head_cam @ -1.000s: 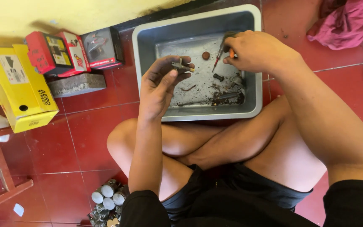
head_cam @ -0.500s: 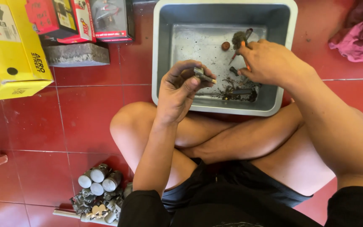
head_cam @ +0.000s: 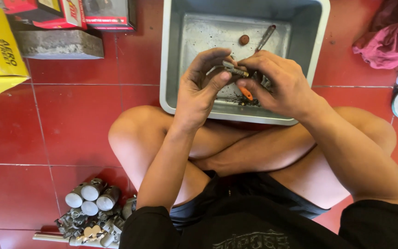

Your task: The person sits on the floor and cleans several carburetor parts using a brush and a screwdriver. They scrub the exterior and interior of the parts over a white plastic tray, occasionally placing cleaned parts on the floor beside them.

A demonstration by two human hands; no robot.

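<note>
1. I see my left hand (head_cam: pixel 203 87) curled around a small metal part (head_cam: pixel 230 69), pinching it between thumb and fingers above the grey plastic tub (head_cam: pixel 173 99).
2. My right hand (head_cam: pixel 279 83) is closed on an orange-handled tool (head_cam: pixel 246 93), its tip touching the part.
3. Inside the tub lie a small brown disc (head_cam: pixel 244 39) and a thin dark tool (head_cam: pixel 265 38).
4. A heap of metal cylinders (head_cam: pixel 90 207) sits on the red tiles beside my left knee.
5. Yellow and red boxes (head_cam: pixel 5 46) stand far left.

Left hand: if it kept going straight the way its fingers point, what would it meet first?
The left hand points toward the right hand, so it would likely meet those fingers first, past the small metal part between them. Depth is unclear.
</note>
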